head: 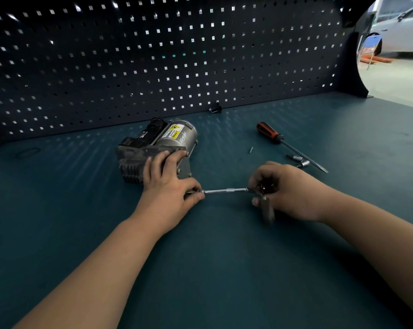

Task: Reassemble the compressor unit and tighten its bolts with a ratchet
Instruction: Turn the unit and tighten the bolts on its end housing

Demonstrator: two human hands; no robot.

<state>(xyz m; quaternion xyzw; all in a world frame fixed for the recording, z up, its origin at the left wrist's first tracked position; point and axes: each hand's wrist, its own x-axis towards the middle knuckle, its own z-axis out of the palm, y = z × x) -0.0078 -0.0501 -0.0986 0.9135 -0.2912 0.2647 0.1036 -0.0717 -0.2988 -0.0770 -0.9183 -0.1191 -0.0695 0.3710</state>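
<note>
The compressor unit (158, 143) lies on its side on the teal bench, a silver motor can with a yellow warning label at the back and a dark finned block at the front left. My left hand (169, 179) rests over its near end, fingers across the top and thumb with forefinger pinching where the ratchet's extension bar (226, 190) meets the housing. My right hand (286, 188) grips the ratchet (264, 205) at its head; the handle points down toward me and looks blurred.
An orange-and-black screwdriver (286, 143) lies to the right, with two small sockets (298, 160) beside its shaft. A loose bolt (251, 150) lies between it and the compressor. A small black part (215, 108) sits against the pegboard (153, 55). The bench ends at the right.
</note>
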